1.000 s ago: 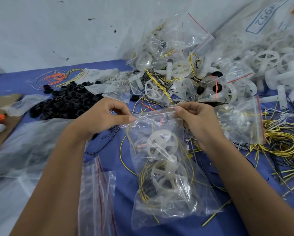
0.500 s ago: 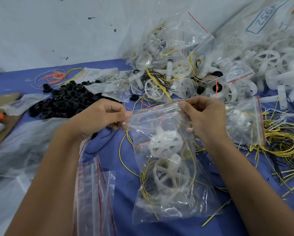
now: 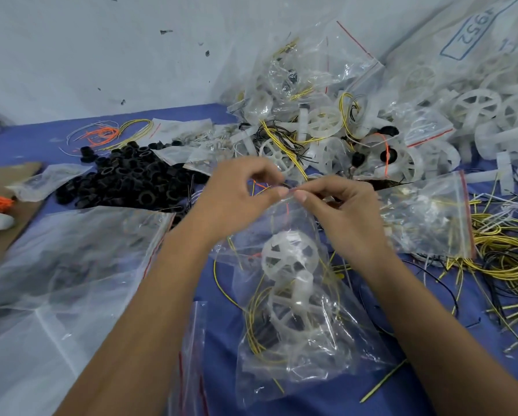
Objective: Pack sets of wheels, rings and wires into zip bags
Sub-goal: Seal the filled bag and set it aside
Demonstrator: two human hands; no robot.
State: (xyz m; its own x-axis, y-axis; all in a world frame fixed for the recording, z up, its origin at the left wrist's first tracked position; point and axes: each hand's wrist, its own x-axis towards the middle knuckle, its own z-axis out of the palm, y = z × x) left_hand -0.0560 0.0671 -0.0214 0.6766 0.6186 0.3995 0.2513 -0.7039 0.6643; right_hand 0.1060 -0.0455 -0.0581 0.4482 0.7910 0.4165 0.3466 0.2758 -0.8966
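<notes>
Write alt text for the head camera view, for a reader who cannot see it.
Two hands, left hand and right hand, pinch the top edge of a clear zip bag holding white wheels and yellow wires. Around it on the blue table lie a pile of black rings, filled bags and loose wires.

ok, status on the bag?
Left hand and right hand both pinching the zip bag at its top edge. Two wheels and yellow wires inside. Nothing blocking.

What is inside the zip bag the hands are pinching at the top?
Inside the zip bag: two white wheels and yellow wires. Something dark shows low down, possibly rings; crumpled plastic blurs it.
</notes>
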